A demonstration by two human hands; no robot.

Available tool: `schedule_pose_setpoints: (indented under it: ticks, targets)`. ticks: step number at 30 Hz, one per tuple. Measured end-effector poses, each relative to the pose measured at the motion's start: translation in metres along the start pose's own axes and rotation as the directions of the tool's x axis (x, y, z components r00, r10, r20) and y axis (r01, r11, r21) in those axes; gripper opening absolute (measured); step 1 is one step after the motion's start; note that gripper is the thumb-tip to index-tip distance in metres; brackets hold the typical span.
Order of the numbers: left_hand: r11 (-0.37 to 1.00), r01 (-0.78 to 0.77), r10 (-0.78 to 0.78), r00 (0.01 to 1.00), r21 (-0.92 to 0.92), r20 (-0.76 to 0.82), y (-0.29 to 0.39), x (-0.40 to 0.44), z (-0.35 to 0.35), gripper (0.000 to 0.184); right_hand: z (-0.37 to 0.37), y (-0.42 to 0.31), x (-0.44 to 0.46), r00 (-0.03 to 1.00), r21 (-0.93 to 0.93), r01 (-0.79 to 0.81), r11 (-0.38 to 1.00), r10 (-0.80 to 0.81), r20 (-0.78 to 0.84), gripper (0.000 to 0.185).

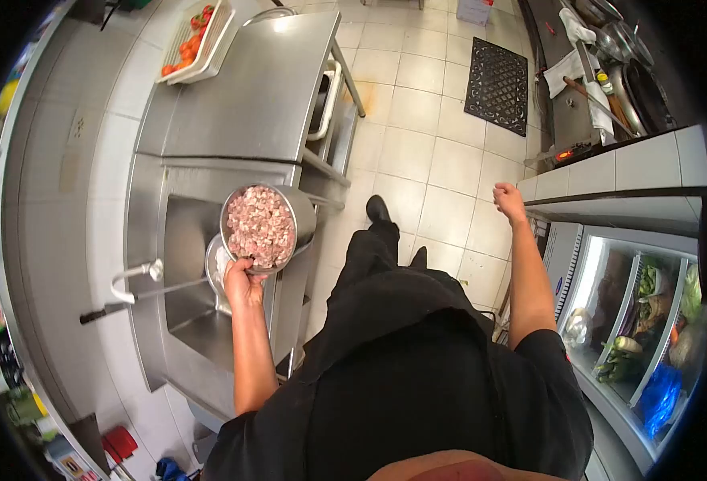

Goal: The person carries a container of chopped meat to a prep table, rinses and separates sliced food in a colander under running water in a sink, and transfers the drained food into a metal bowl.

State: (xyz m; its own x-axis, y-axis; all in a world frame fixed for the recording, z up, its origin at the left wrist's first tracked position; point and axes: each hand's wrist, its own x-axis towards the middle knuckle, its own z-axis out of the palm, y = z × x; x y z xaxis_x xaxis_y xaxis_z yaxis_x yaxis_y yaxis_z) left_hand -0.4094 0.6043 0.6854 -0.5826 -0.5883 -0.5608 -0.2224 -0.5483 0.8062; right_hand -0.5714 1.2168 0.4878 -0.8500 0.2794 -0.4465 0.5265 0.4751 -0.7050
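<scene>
A round metal pot (304, 215) full of chopped pinkish meat (259, 226) is held over the right edge of the steel sink. My left hand (243, 282) grips its near rim, with the thumb on the rim and the other fingers partly hidden beneath. Behind the pot, a metal bowl (215, 276) shows in the sink. My right hand (509, 200) hangs away from the body over the floor on the right, its fingers curled, with no object visible in it.
A steel counter (241, 96) adjoins the sink (185, 232), bearing a white crate (217, 40) of tomatoes. A faucet (135, 276) stands at the sink's left. A black mat (497, 86) lies on the tiled floor. A glass-topped fridge (602, 321) and a stove area with pans are at the right.
</scene>
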Motion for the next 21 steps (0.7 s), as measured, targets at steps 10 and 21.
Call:
schedule_pose_setpoints:
  ticks: [10, 21]
  targets:
    - [0.994, -0.011, 0.010, 1.000, 0.104, 0.008, 0.006, 0.016, 0.220, 0.017, -0.118, 0.275, -0.107, 0.721, -0.646, -0.315, 0.696, 0.618, 0.315, 0.028]
    - [0.963, -0.099, 0.097, 0.995, 0.251, 0.017, -0.013, 0.141, 0.412, 0.022, -0.079, 0.240, -0.013, 0.350, 0.106, -0.937, 0.333, 0.897, 0.270, 0.010]
